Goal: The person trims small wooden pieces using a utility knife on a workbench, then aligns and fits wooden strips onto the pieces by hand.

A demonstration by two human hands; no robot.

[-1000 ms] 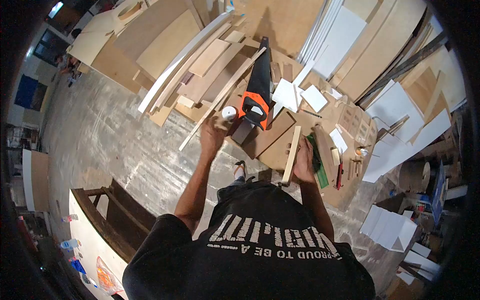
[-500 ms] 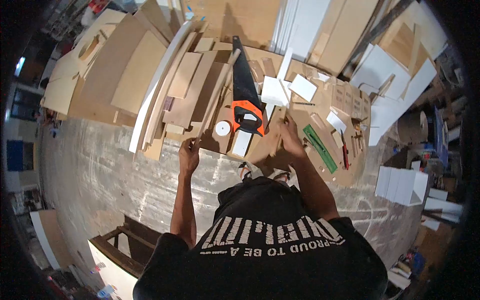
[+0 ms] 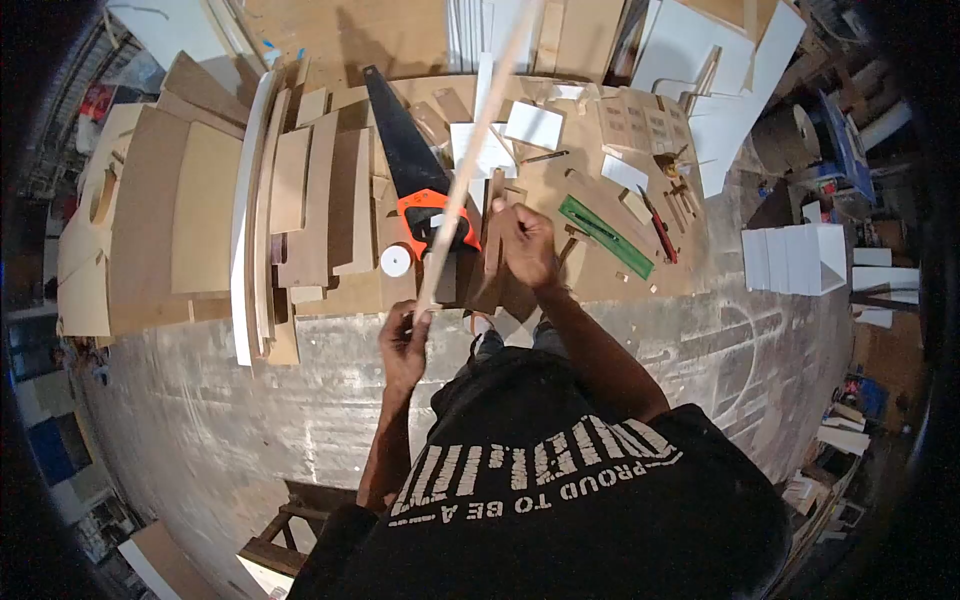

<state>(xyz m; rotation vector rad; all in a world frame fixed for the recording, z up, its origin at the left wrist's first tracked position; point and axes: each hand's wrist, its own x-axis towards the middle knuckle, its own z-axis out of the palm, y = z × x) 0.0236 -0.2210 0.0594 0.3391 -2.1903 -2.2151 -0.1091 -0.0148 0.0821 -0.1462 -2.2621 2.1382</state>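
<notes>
My left hand (image 3: pixel 404 345) is closed around the lower end of a long thin wood strip (image 3: pixel 478 150). The strip slants up and to the right, passing in front of the handsaw (image 3: pixel 400 140) with its orange and black handle. My right hand (image 3: pixel 527 243) is closed on a short wooden piece (image 3: pixel 493 240), partly hidden by the fingers. Left of the saw handle lies a white round roll (image 3: pixel 396 261). To the right of my right hand are a green tool (image 3: pixel 605 236) and a red-handled tool (image 3: pixel 662 235).
Long boards (image 3: pixel 306 200) are stacked on the left of the cardboard-covered work surface (image 3: pixel 590 284). White offcuts (image 3: pixel 534 125) and a dark pen (image 3: pixel 546 156) lie toward the back. White panels (image 3: pixel 793 262) stand on the floor at right.
The long strip has swung from beside the board stack to the right, across the saw. My right hand still holds the short piece. The camera view has shifted.
</notes>
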